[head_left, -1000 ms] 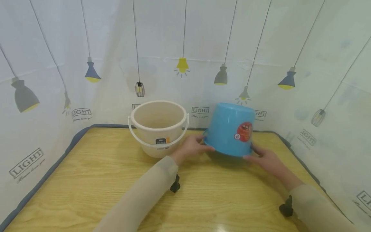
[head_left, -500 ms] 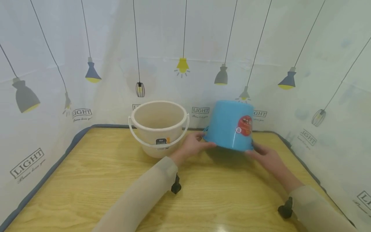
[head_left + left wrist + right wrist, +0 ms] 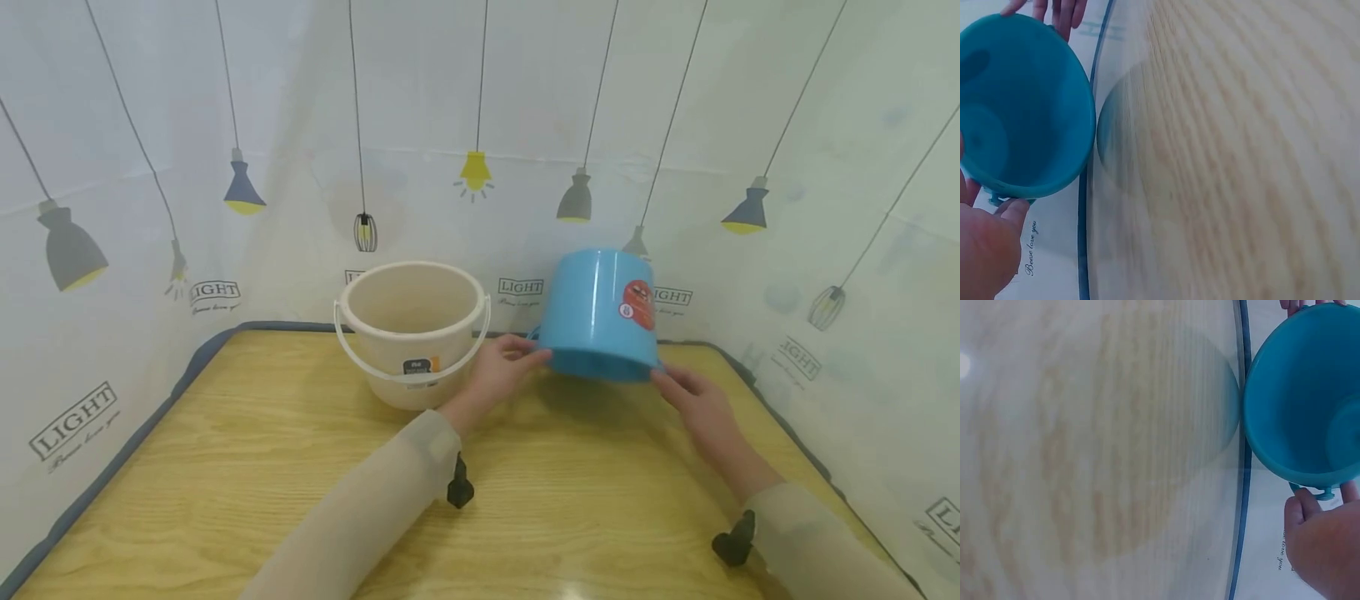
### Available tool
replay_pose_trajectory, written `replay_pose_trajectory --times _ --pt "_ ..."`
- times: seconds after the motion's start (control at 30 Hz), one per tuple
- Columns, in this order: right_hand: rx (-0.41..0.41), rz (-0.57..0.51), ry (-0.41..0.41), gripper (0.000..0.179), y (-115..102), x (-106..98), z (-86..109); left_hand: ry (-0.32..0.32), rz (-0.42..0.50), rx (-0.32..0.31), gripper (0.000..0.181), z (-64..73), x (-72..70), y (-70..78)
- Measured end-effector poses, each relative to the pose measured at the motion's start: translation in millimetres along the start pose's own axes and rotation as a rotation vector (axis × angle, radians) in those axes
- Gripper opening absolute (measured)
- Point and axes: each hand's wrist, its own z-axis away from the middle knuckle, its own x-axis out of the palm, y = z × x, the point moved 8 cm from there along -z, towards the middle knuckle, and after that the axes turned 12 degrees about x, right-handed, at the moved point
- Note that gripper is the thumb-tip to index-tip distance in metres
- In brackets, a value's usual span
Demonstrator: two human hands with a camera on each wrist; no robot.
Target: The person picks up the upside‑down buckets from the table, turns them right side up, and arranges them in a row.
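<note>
A blue bucket (image 3: 600, 308) hangs mouth-down and tilted above the back right of the table, its red round label facing the right front. My left hand (image 3: 498, 373) grips its rim on the left, thumb in front. On the right side my right hand (image 3: 699, 407) pinches the rim. Both wrist views look into the hollow of the blue bucket (image 3: 1035, 106), with nothing seen inside; fingers of both hands show at opposite sides of its rim. A cream bucket (image 3: 393, 348) stands upright on the table just left of my left hand, its white handle (image 3: 373, 368) hanging down in front.
The wooden table (image 3: 247, 467) has a dark blue edge along its back and sides. Behind it hangs a pale sheet (image 3: 420, 100) printed with lamps and the word LIGHT. A black strap piece (image 3: 460, 485) sits at my left cuff, another (image 3: 735, 542) at my right.
Both hands have tipped the blue bucket so its mouth turns toward me; its base has risen and gone back. The underside opening now shows. The cream bucket has stayed put.
</note>
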Motion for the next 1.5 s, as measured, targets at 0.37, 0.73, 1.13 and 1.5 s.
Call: replay_pose_trajectory --times 0.37,0.73,1.13,1.5 --pt "-0.009 -0.045 0.109 0.080 5 -18 -1.8 0.019 0.076 0.033 0.038 5.9 13.0 -3.0" --pt "-0.051 -0.026 0.193 0.072 -1 -41 3.4 0.001 0.183 0.104 0.026 13.6 22.0 11.1" --pt "-0.019 -0.013 0.209 0.070 -11 -55 6.0 -0.004 0.299 0.079 0.028 18.7 19.6 22.5" --pt "-0.138 0.101 0.134 0.062 -27 -61 14.5 -0.011 0.343 0.106 0.039 17.5 14.9 37.0"
